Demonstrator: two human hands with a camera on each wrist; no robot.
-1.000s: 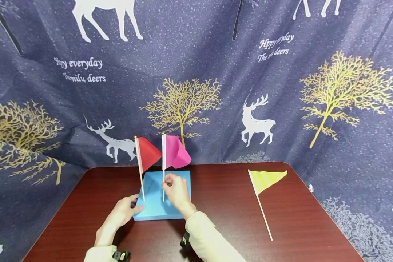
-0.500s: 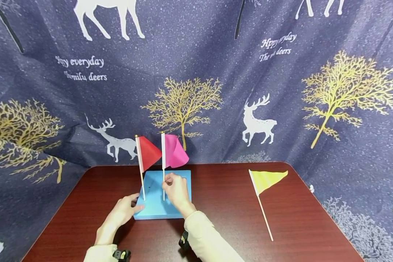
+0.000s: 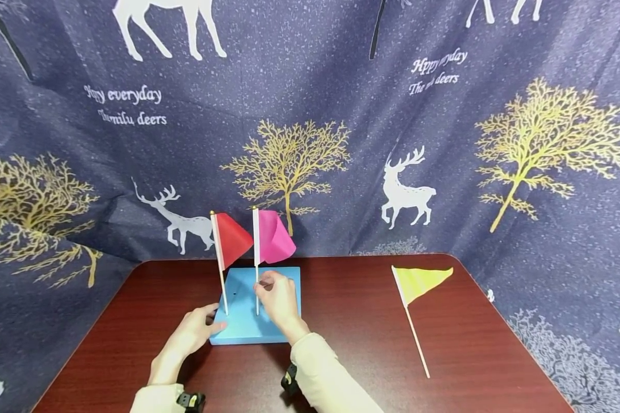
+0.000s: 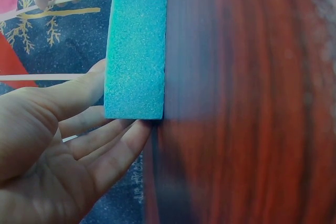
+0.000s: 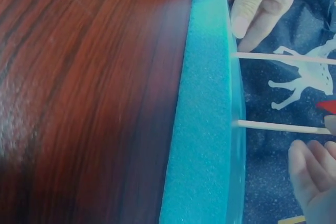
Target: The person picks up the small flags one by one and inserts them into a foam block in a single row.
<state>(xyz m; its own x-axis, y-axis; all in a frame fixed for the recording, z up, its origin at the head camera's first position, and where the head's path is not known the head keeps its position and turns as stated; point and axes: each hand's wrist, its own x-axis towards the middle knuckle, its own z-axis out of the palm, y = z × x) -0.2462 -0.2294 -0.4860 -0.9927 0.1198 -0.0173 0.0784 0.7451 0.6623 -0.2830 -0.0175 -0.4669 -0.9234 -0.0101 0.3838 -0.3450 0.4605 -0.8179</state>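
Note:
A blue foam block (image 3: 245, 334) lies on the table, with a red triangular flag (image 3: 232, 238) standing in its left part, tilted slightly left. Beside that, a pink flag (image 3: 274, 238) stands nearly upright, its stick's lower end at the block's top. My right hand (image 3: 281, 301) pinches this stick between thumb and fingers, low down, above the block. At the block's front left corner, my left hand (image 3: 192, 332) holds the edge, thumb on top and fingers against the side, as the left wrist view of the block (image 4: 136, 51) shows.
A yellow triangular flag (image 3: 421, 284) on a thin stick lies on the right of the brown wooden table (image 3: 356, 321). One small dark hole (image 3: 235, 293) shows in the block behind the sticks. A dark patterned cloth (image 3: 330, 189) hangs behind the table.
The pink flag's cloth has shifted slightly left. Both hands keep their places on the stick and the block; the head view has moved a little.

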